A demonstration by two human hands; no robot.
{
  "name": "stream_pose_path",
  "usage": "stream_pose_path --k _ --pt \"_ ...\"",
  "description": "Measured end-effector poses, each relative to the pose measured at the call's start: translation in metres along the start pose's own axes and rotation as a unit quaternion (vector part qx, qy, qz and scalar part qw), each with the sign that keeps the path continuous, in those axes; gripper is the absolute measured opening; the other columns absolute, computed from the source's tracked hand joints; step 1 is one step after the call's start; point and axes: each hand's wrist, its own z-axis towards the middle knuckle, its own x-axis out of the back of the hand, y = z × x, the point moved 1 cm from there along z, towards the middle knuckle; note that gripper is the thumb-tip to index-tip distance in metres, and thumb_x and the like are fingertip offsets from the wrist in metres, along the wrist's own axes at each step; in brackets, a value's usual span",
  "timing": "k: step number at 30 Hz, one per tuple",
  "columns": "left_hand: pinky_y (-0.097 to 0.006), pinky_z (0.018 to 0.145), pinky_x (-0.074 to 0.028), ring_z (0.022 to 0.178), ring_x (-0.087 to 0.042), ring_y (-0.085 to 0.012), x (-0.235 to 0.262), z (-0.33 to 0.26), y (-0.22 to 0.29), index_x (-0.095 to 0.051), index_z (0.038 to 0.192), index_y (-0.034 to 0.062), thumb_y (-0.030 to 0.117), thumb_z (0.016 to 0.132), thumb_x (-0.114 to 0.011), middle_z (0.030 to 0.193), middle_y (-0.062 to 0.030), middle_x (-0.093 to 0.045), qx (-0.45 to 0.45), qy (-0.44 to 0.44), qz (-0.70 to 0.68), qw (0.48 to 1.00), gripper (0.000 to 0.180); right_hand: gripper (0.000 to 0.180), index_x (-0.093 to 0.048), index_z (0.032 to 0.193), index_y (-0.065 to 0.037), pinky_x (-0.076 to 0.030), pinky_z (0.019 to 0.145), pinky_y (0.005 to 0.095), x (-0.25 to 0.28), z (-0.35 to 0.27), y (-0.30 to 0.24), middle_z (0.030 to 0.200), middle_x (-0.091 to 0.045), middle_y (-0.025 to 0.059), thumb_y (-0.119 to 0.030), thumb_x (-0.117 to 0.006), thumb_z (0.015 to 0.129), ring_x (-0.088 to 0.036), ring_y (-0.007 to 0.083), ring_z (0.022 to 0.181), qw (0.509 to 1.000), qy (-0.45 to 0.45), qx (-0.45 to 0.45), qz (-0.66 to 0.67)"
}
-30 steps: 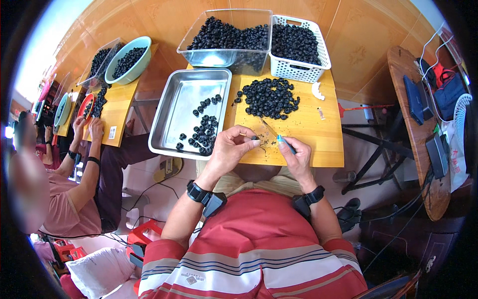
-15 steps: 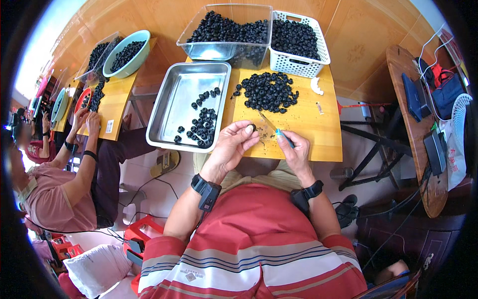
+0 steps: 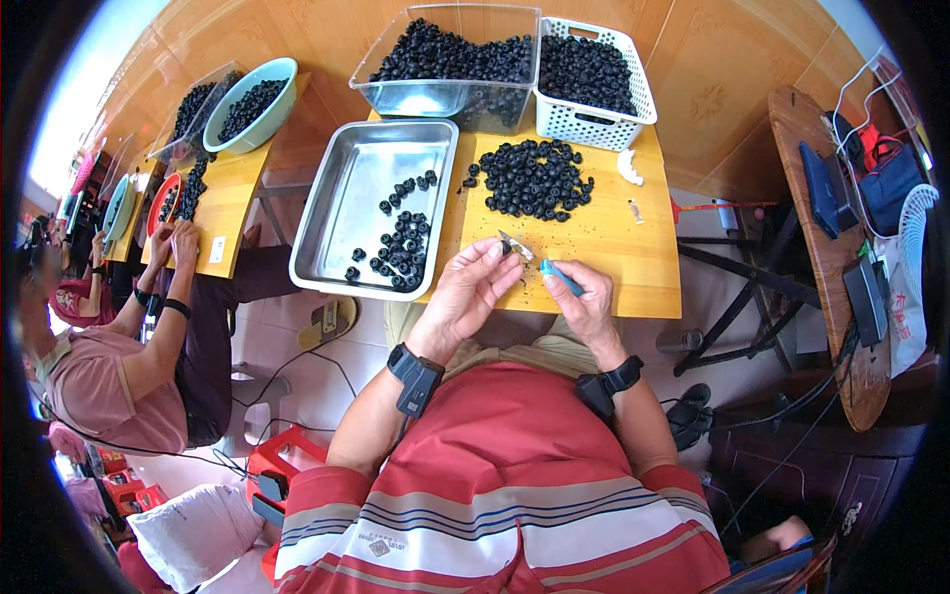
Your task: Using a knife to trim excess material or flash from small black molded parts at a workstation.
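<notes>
My left hand (image 3: 469, 289) is closed in a pinch on a small black ring-shaped piece (image 3: 506, 247) over the near part of the yellow wooden table (image 3: 638, 272). My right hand (image 3: 591, 300) grips a small knife (image 3: 562, 277) by its blue handle. The knife's blade points left and its tip meets the piece at my left fingertips. Just beyond both hands lies a pile of black ring-shaped pieces (image 3: 534, 178). To the left, a shallow metal tray (image 3: 361, 173) holds several similar pieces near its right side. Dark crumbs are scattered under the blade.
At the back stand a clear plastic bin (image 3: 421, 99) and a white perforated basket (image 3: 594, 129), both filled with black pieces. A white scrap (image 3: 628, 166) lies at right. Another person (image 3: 124, 386) works at a table on the left, near a pale green bowl (image 3: 282, 104).
The knife has turned so its blade lies flatter, its tip now at the piece in my left fingers. My left hand has shifted slightly right. The co-worker's hands moved a little.
</notes>
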Motion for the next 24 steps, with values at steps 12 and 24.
stream_pose_path --k 12,24 --pt "-0.034 0.095 -0.06 0.099 -0.07 -0.0175 -0.001 0.001 -0.004 -0.063 0.11 0.0066 0.009 0.103 -0.058 0.102 -0.0052 -0.07 0.004 -0.009 -0.036 0.999 0.009 0.027 -0.074 0.102 0.004 -0.049 0.062 0.029 -0.003 0.001 0.001 0.078 -0.069 0.012 -0.021 -0.076 0.092 -0.064 0.0159 0.068 0.999 -0.005 0.038 -0.01" --pt "-0.035 0.092 -0.061 0.097 -0.07 -0.0164 -0.003 -0.002 -0.003 -0.066 0.112 0.0059 0.01 0.102 -0.062 0.103 -0.0047 -0.071 -0.02 -0.055 -0.036 0.998 0.012 0.027 -0.073 0.104 0.005 -0.048 0.06 0.0293 0.003 0.002 -0.004 0.078 -0.068 0.0123 -0.02 -0.074 0.093 -0.063 0.0165 0.067 0.998 -0.028 0.051 -0.013"
